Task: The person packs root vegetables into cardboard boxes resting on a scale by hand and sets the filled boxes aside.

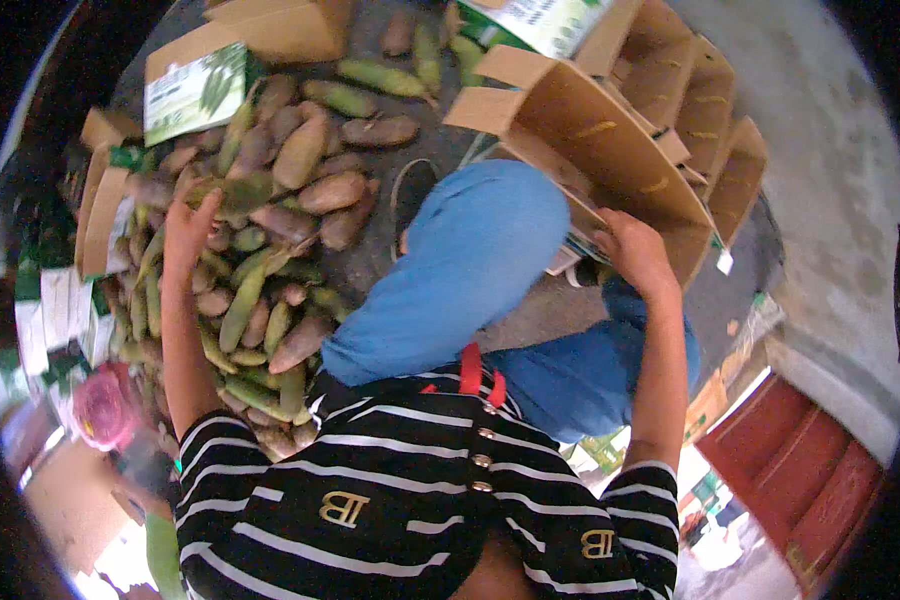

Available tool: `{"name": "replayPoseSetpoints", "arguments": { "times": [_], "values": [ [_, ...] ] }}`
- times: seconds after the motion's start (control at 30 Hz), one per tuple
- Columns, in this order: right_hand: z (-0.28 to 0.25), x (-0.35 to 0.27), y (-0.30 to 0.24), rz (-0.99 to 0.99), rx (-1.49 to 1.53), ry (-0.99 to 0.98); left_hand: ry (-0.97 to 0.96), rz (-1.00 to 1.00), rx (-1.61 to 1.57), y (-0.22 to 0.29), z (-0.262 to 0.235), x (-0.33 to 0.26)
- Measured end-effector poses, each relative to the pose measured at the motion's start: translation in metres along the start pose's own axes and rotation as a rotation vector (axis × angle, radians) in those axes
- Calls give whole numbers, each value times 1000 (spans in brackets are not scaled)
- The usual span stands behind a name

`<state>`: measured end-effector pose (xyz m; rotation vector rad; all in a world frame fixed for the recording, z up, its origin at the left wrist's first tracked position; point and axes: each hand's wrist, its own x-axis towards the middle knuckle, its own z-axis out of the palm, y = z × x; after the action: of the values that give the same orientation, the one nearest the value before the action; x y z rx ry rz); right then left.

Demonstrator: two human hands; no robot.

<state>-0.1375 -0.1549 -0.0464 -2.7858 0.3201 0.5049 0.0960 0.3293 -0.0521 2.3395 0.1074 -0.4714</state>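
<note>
My left hand (190, 225) reaches into a heap of plump, elongated vegetables (255, 300), some green, others brownish purple. Its fingers are closed around the end of a dark green vegetable (242, 195). On the other side, my right hand (632, 250) has its fingers hooked over the near edge of an open cardboard box (600, 130). That box tilts toward me beside my raised knee, its flaps standing out. Most of what lies inside it is hidden from this view.
More open cardboard boxes (715, 105) stand in a row behind at the right. Another carton (195, 95) with a printed green-and-white panel sits beyond the heap. A pink object (105, 408) is at the left. A concrete wall (830, 130) and dark red door (790, 470) flank the right.
</note>
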Motion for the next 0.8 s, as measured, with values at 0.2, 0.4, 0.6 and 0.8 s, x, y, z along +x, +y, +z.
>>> {"name": "replayPoseSetpoints", "arguments": {
  "times": [0.2, 0.4, 0.6, 0.8],
  "values": [
    [7, -6, 8, -5, 1, 49, -190, 697, -630, 173, 80, -36],
    [4, -2, -4, -6, 26, -27, -522, 644, -599, 222, 160, -47],
    [2, -5, 8, 13, -2, -8, -205, 325, -332, 79, 122, -1],
    [-2, -4, 1, 6, -13, -20, 75, -25, 422, -113, 23, -15]
  ]
}}
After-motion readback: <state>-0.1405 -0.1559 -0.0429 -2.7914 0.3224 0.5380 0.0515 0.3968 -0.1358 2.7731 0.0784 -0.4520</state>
